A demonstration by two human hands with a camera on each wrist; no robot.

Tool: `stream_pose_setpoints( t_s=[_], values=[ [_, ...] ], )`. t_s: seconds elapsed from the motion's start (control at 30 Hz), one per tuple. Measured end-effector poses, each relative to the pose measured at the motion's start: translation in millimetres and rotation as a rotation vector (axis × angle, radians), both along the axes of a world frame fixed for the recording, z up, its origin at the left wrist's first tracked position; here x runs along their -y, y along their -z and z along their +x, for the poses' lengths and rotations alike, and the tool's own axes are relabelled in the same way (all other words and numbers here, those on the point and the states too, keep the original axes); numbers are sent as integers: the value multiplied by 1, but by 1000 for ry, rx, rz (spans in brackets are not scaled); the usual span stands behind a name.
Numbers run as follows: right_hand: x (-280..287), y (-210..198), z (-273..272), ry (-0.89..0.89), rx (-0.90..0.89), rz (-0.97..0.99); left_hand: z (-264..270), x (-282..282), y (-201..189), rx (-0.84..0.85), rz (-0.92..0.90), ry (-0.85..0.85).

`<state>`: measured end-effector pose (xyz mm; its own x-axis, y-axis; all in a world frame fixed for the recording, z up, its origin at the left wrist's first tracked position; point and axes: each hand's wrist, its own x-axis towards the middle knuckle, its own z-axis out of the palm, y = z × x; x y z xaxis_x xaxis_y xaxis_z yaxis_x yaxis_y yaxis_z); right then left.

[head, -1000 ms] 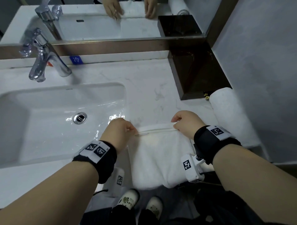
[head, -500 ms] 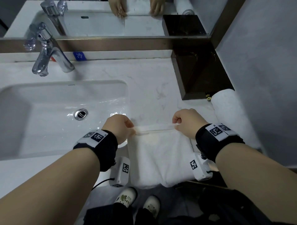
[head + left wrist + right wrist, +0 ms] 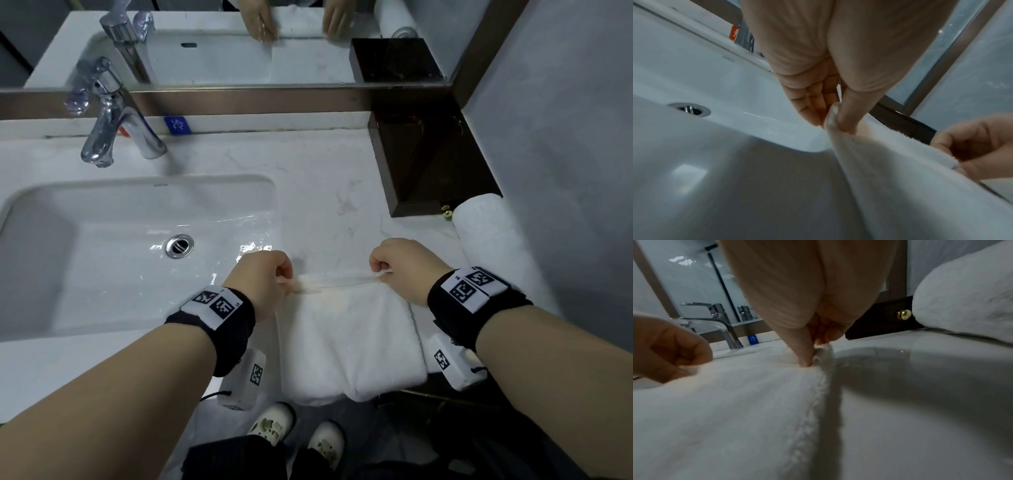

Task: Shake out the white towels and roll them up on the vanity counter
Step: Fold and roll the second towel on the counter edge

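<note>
Marble table (image 3: 329, 178) beside sink (image 3: 137, 240): left hand (image 3: 262, 281) and right hand (image 3: 402, 269) each pinch the towel (image 3: 346, 339) far corners; keep the edge taut and level before rolling.

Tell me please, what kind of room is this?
Most likely a bathroom, perhaps in a hotel. A white sink with a chrome faucet is set in a marble vanity counter below a mirror, and a rolled white towel lies by the wall.
</note>
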<state>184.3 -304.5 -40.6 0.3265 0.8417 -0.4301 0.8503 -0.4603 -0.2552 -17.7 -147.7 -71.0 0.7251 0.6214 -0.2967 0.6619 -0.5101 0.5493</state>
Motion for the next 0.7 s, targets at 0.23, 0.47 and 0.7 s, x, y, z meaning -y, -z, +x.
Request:
stream_pose_setpoints(
  t_s=[0.23,0.47,0.7],
  values=[
    [1,-4,0,-74,14,-19,-4,1,-5,48,142,221],
    [14,2,-7,-62,28,40,-2,7,-7,-61,285,363],
    [26,14,-11,10,21,152,-10,9,-10,-112,372,515]
  ],
)
